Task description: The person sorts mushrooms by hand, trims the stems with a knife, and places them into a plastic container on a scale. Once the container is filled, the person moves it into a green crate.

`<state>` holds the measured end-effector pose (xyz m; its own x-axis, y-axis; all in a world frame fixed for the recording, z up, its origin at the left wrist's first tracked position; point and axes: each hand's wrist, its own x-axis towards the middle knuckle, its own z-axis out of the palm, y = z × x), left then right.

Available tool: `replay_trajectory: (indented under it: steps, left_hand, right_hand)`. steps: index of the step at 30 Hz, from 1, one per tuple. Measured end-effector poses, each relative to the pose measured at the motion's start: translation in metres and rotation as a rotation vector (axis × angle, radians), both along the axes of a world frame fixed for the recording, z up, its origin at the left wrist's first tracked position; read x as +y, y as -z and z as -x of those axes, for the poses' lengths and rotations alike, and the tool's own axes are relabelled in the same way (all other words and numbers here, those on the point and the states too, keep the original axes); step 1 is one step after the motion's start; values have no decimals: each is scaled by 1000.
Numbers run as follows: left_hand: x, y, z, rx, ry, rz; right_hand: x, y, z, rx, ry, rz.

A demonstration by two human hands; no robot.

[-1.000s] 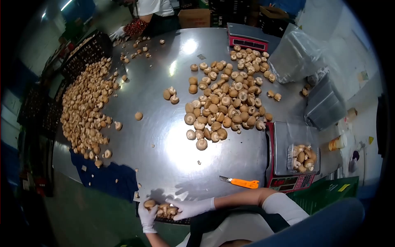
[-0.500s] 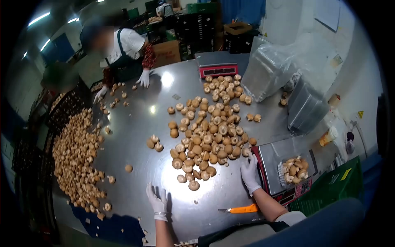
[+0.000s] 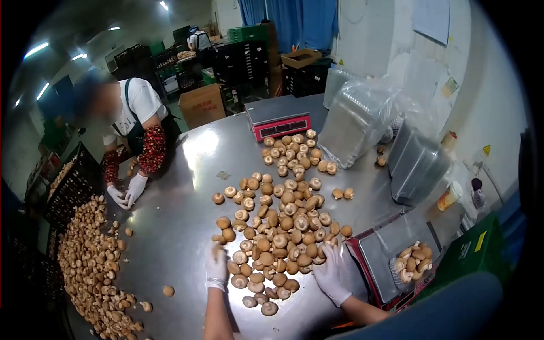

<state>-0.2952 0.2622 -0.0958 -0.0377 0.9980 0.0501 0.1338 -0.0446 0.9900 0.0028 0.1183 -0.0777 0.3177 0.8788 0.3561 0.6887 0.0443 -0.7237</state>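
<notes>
A loose pile of brown-capped mushrooms (image 3: 277,238) lies on the steel table (image 3: 175,266) between my hands. My left hand (image 3: 216,269), in a white glove, rests at the pile's left edge. Its fingers point forward against mushrooms, slightly blurred, and they do not look wrapped round any. On the right side, my gloved right hand (image 3: 333,277) lies with fingers spread against the pile's edge. Beside it stands a scale (image 3: 374,258) with a red frame, carrying a clear plastic tray of mushrooms (image 3: 412,262).
A bigger mushroom heap (image 3: 90,266) covers the table's left side, near a co-worker's gloved hands (image 3: 130,192). A second scale (image 3: 277,119) stands at the back. Stacked clear trays (image 3: 416,164), a cup (image 3: 449,196) and a green crate (image 3: 467,255) are on the right.
Both my hands have moved forward to the pile's sides. Loose mushrooms left of the pile have shifted in against it. The co-worker's hands have come together, and the view has tilted.
</notes>
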Motion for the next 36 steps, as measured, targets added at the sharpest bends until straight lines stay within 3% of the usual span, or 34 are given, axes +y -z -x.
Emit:
replay_trajectory:
  steps: [2, 4, 6, 8, 10, 11, 14, 16, 17, 18, 20, 21, 23, 24, 26, 27, 28, 30, 32, 34, 36]
  left_hand:
    - [1, 20, -8, 500, 92, -551]
    - [-4, 17, -9, 361, 126, -432]
    - [-1, 23, 1, -290, -141, -169]
    - [30, 38, 34, -93, -245, -175]
    - [62, 37, 47, 158, -222, -216]
    - [72, 34, 44, 162, -219, -214]
    - [102, 17, 21, 258, -124, -176]
    - [131, 29, 10, 82, -14, -135]
    - [143, 32, 2, 229, -11, -221]
    - [152, 32, -6, 158, 44, -199]
    - [171, 30, -22, 211, 139, -372]
    - [181, 43, -30, -143, 190, -264]
    - [189, 33, -39, -38, 229, -222]
    - [191, 25, -42, 68, 270, -198]
    - [184, 11, -52, 165, 451, -215]
    - [179, 22, -60, 63, 515, -183]
    - [174, 13, -60, 218, 618, -257]
    - [157, 7, -72, 38, 713, -86]
    - [140, -6, -84, 164, 843, -161]
    - [123, -7, -87, 91, 943, -124]
    - [106, -15, -85, 101, 1027, -134]
  right_hand:
    - [14, 3, -16, 24, -21, -57]
    - [34, 13, -41, 0, 135, -197]
    - [61, 16, -49, 12, 245, -178]
    - [84, 20, -58, 23, 351, -164]
    - [106, 24, -68, -302, 580, -30]
    - [114, 22, -77, -299, 581, -25]
    - [142, 17, -103, -109, 468, 63]
    - [177, 21, -105, 394, 232, 11]
    - [191, 19, -102, 423, 161, 42]
    - [208, 21, -99, 506, 92, 20]
    - [230, 14, -96, 391, 28, 141]
    - [239, -1, -90, 434, -78, 162]
    - [268, 2, -92, 382, -303, 144]
    - [274, 4, -79, 307, -238, 168]
    - [286, 9, -60, 338, -378, 137]
    - [284, 9, -54, 416, -477, 232]
    - [277, 0, -45, 497, -575, 326]
    - [263, -12, -39, 466, -652, 443]
    - [247, -22, -36, 401, -679, 478]
    - [232, -23, -41, 496, -728, 483]
    - [210, -26, -43, 323, -743, 474]
